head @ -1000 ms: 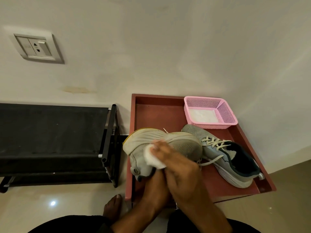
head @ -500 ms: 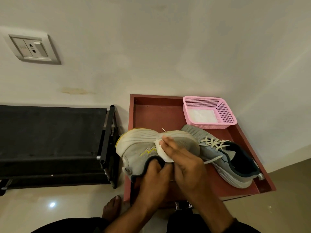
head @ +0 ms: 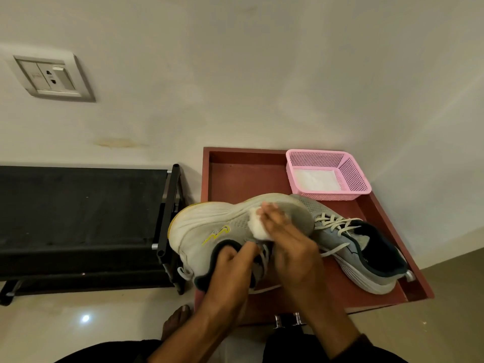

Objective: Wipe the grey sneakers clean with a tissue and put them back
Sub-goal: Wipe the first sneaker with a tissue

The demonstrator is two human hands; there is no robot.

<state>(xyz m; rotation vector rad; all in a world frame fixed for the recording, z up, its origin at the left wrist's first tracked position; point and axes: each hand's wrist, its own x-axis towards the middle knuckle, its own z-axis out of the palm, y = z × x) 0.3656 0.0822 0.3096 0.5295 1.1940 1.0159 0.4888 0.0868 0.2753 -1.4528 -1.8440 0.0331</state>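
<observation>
Two grey sneakers, one tissue, two hands, one pink basket

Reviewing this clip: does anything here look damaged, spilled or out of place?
Nothing spilled or broken. The only oddity is a yellowish-brown stain on the wall above the black rack. The right hand presses a tissue against the held sneaker; the other sneaker lies on the red tray.

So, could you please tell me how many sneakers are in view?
2: one sneaker held in the left hand, the other sneaker lying on the red tray.
</observation>
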